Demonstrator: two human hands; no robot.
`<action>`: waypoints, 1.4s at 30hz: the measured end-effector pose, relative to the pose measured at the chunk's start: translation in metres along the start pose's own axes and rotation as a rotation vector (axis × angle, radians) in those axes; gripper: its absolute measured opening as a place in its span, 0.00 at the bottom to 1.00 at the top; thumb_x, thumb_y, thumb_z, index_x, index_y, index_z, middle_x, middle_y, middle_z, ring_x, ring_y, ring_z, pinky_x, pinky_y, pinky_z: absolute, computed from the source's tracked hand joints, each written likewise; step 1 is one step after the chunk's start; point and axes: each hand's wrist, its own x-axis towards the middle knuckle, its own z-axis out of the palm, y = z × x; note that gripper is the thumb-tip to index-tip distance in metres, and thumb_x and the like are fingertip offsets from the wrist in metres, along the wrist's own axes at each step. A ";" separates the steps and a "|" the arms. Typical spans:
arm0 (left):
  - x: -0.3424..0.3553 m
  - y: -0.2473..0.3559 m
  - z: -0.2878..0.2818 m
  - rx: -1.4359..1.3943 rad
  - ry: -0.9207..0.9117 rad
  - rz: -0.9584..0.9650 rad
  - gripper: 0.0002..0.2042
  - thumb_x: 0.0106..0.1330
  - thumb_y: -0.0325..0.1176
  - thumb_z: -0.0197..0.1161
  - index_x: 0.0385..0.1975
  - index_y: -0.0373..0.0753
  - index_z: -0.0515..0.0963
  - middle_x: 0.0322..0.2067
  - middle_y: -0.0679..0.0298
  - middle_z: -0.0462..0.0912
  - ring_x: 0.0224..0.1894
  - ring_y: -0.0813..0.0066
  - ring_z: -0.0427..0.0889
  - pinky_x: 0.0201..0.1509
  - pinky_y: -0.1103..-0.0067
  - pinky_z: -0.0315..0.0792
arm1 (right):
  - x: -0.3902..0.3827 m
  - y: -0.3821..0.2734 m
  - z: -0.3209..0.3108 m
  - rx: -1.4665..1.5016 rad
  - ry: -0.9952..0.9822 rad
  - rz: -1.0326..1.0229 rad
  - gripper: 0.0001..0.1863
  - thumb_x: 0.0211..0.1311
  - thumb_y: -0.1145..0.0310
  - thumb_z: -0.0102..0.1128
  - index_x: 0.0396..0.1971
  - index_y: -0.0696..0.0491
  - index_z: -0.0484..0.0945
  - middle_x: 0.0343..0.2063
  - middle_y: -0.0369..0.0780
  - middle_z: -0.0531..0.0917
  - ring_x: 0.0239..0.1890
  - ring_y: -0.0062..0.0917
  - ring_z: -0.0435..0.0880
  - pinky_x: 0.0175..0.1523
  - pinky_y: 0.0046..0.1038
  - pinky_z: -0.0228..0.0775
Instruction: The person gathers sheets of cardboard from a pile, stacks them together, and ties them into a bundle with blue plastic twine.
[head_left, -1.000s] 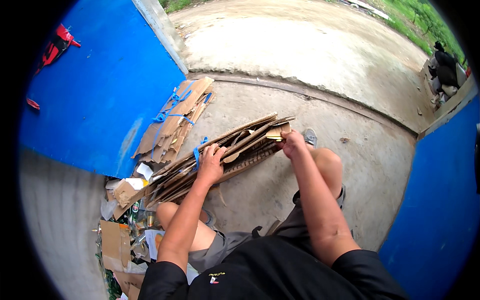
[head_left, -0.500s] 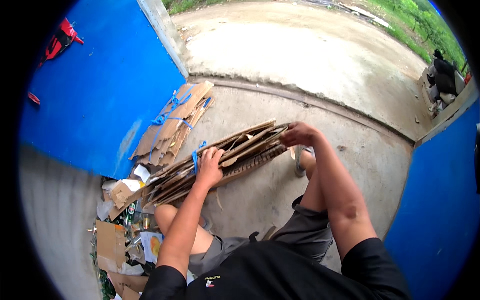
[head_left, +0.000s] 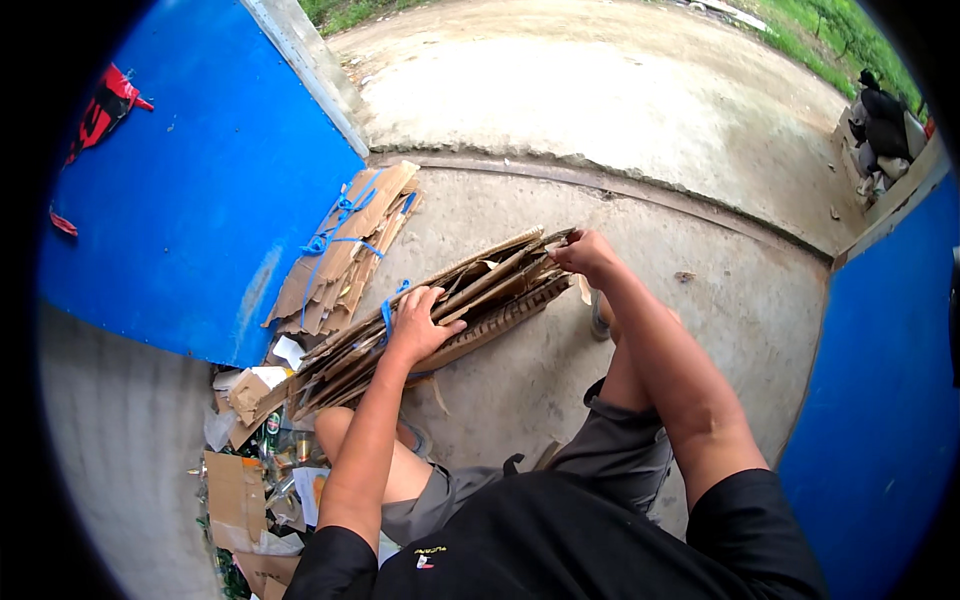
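Note:
A thick bundle of flattened cardboard [head_left: 490, 290] stands slantwise on its long edge in front of me, with layered sheets facing up. Blue twine [head_left: 392, 312] goes round it near its left part. My left hand [head_left: 418, 328] lies on top of the bundle beside the twine, thumb stretched out and fingers spread over the sheets. At the far right end my right hand [head_left: 583, 253] is closed on the edge of the cardboard, its fingertips partly hidden. The bundle's lower left end reaches past my left knee.
A second cardboard bundle [head_left: 345, 245], tied with blue twine, leans against the blue panel [head_left: 210, 180]. Loose cardboard [head_left: 236, 490], bottles and scraps lie at lower left. Another blue panel [head_left: 870, 400] stands at right. Across the threshold, dark bags [head_left: 885, 130] are piled.
My right hand has drawn slightly left and up, closing on the bundle's end. My left thumb has spread outward. The view has shifted a little.

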 end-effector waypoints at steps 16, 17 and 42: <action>0.000 0.009 -0.004 -0.005 -0.066 -0.126 0.32 0.54 0.63 0.69 0.52 0.47 0.81 0.59 0.61 0.72 0.64 0.58 0.68 0.68 0.65 0.63 | 0.030 0.011 -0.024 -0.291 -0.144 0.145 0.09 0.52 0.74 0.75 0.28 0.60 0.81 0.23 0.39 0.82 0.25 0.23 0.81 0.31 0.29 0.77; 0.001 0.010 -0.004 -0.029 -0.085 -0.125 0.32 0.54 0.63 0.69 0.52 0.47 0.81 0.59 0.61 0.72 0.64 0.58 0.68 0.68 0.65 0.63 | 0.039 0.018 -0.028 -0.388 -0.131 0.154 0.10 0.51 0.73 0.75 0.26 0.59 0.81 0.22 0.38 0.82 0.23 0.22 0.80 0.30 0.29 0.75; 0.004 -0.054 -0.020 0.206 -0.088 0.052 0.26 0.63 0.46 0.67 0.61 0.47 0.71 0.57 0.55 0.72 0.59 0.51 0.72 0.64 0.60 0.65 | 0.069 0.041 0.021 -0.745 -0.237 0.125 0.07 0.63 0.67 0.56 0.26 0.51 0.77 0.17 0.34 0.74 0.18 0.21 0.68 0.20 0.31 0.58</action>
